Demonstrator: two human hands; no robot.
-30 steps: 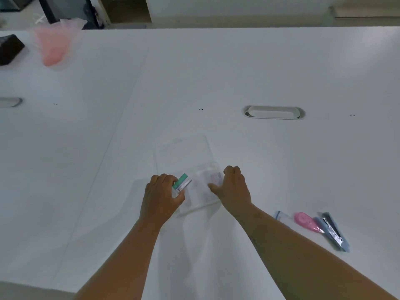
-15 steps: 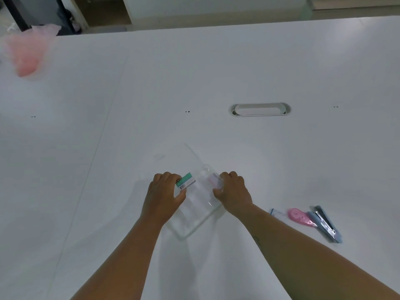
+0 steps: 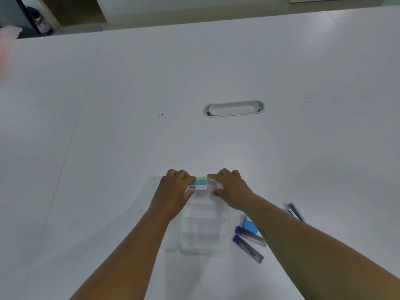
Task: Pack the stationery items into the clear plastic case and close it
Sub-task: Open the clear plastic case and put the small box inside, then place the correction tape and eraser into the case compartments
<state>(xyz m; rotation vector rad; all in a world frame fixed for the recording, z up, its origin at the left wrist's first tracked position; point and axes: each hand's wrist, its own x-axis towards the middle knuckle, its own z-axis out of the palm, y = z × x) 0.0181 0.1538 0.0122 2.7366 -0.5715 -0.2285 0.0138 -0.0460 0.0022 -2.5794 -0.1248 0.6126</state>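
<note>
A clear plastic case (image 3: 204, 230) lies on the white table, its long side running toward me. At its far end sits a small green and white eraser (image 3: 198, 185) with a barcode. My left hand (image 3: 173, 191) pinches the eraser's left end. My right hand (image 3: 231, 189) touches its right end and the case's far rim. Right of the case lie two clear tubes with purple caps (image 3: 249, 243) and a blue block (image 3: 250, 227). A blue stapler (image 3: 295, 212) shows beyond my right forearm.
An oval cable slot (image 3: 233, 108) is set in the white table (image 3: 108, 126) beyond the case. A pink bag (image 3: 6, 40) sits at the far left edge. The table's far edge borders a floor and furniture.
The case has turned from slanted to lengthwise toward me. Both hands now meet at its far end on the eraser. The view shifted, showing the purple-capped tubes and blue block.
</note>
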